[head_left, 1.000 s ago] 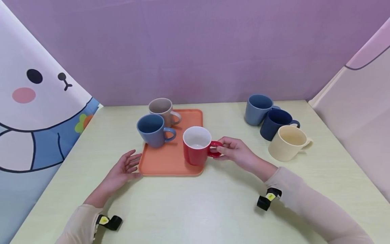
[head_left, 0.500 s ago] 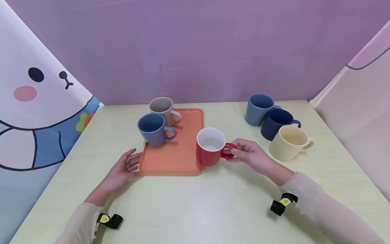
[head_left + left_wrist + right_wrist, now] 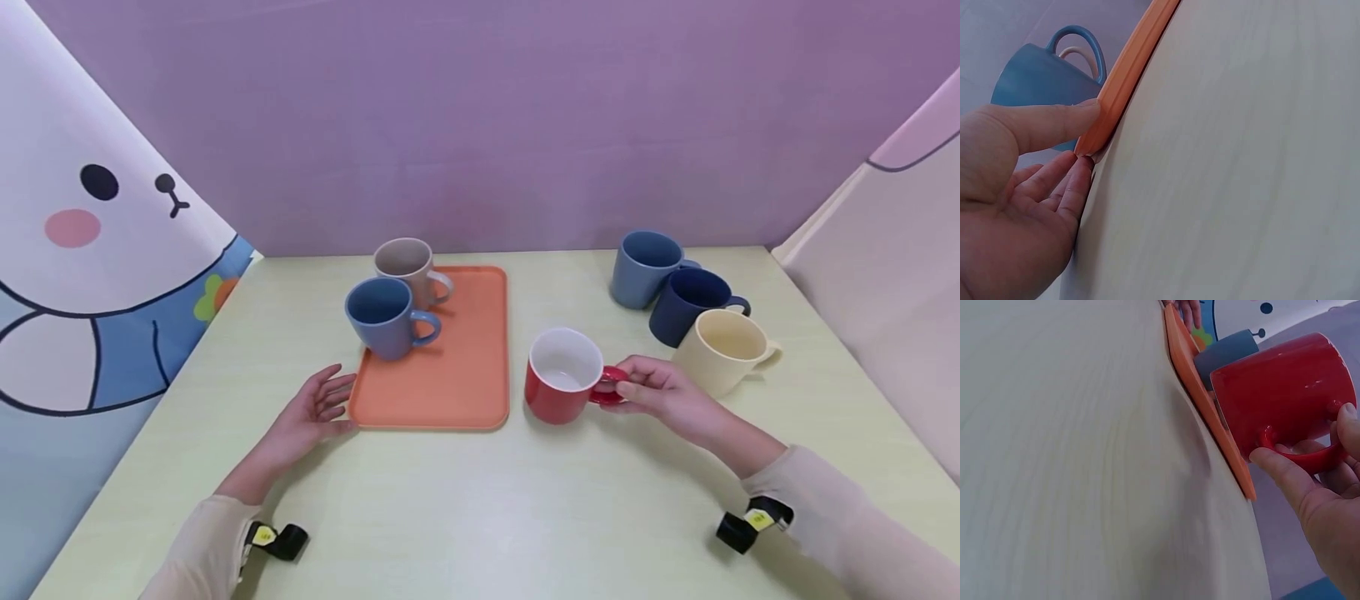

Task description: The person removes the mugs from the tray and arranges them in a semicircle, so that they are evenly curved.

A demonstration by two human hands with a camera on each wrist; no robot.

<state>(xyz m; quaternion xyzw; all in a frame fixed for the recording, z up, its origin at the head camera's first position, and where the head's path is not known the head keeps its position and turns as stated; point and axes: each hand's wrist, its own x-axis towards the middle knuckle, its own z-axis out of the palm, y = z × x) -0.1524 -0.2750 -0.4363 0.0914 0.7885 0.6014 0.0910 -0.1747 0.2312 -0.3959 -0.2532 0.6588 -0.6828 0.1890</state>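
Observation:
My right hand point(image 3: 667, 396) grips the handle of a red mug point(image 3: 551, 404) with a white inside. The mug is upright, right of the orange tray point(image 3: 442, 400), and in the right wrist view its shadow falls on the table apart from it. At the tray's front left corner is my left hand point(image 3: 315, 408), its fingers loosely extended along the side. The left wrist view has the thumb point(image 3: 1060, 122) touching the tray's rim, fingertips beside the corner. A grey-blue mug point(image 3: 386, 329) and a taupe mug point(image 3: 408, 258) stand at the tray's left side, handles pointing right.
At the right of the table, a blue mug point(image 3: 641, 275), a navy mug point(image 3: 678, 312) and a cream mug point(image 3: 716, 358) stand close together, the cream one just behind my right hand. A purple backdrop point(image 3: 480, 125) rises at the table's far edge.
My right hand has carried the red mug rightward and slightly nearer, from over the tray's front right part to beyond its right edge. My left hand stays at the tray's corner.

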